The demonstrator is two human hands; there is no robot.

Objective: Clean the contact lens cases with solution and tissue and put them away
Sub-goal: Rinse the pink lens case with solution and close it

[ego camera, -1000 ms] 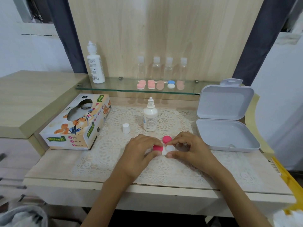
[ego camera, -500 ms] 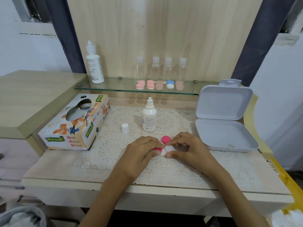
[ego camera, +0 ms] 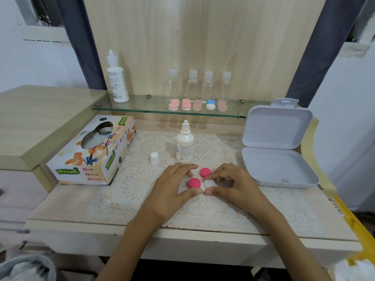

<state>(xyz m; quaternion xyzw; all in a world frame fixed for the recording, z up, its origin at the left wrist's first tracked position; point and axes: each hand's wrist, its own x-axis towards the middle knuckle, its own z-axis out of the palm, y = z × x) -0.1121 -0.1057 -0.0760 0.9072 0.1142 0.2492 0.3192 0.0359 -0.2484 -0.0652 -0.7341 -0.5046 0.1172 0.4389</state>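
Lens case (ego camera: 195, 183) lies on lace mat (ego camera: 140, 159), table centre; left hand (ego camera: 172, 189) curls thumb and fingers round its pink-capped well; right hand (ego camera: 233, 185) pinches the open white well; loose pink cap (ego camera: 205, 172) at 1 o'clock; solution bottle (ego camera: 184, 147) at 12; open box (ego camera: 278, 167) at 3.

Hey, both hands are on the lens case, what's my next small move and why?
Probably twist the remaining pink cap off the lens case with the left hand while the right hand pinches the open white well. The other cap already lies loose behind it, and the solution bottle stands uncapped, so both wells could then be rinsed.
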